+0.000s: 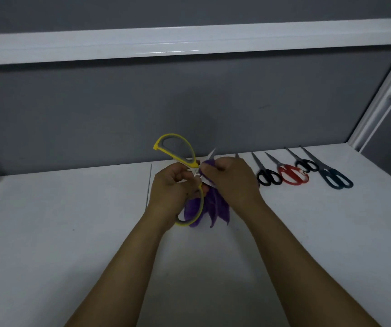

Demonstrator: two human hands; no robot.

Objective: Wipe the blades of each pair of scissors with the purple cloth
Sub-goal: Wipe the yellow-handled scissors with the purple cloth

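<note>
Left hand [169, 185] grips yellow-and-grey-handled scissors [178, 149], spread open; right hand [233, 178], at 3 o'clock, pinches purple cloth [213, 208] round a blade.

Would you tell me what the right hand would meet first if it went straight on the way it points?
Probably the yellow scissors at their pivot, then the left hand gripping them: the right hand, pinching the purple cloth, points up-left at them. Depth is unclear.

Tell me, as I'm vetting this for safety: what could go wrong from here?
The yellow scissors are spread open and the right hand pinches the purple cloth round one blade; a slip could cut fingers.
The left hand holds them near the pivot; a loose hold could let the blades swing shut.
</note>
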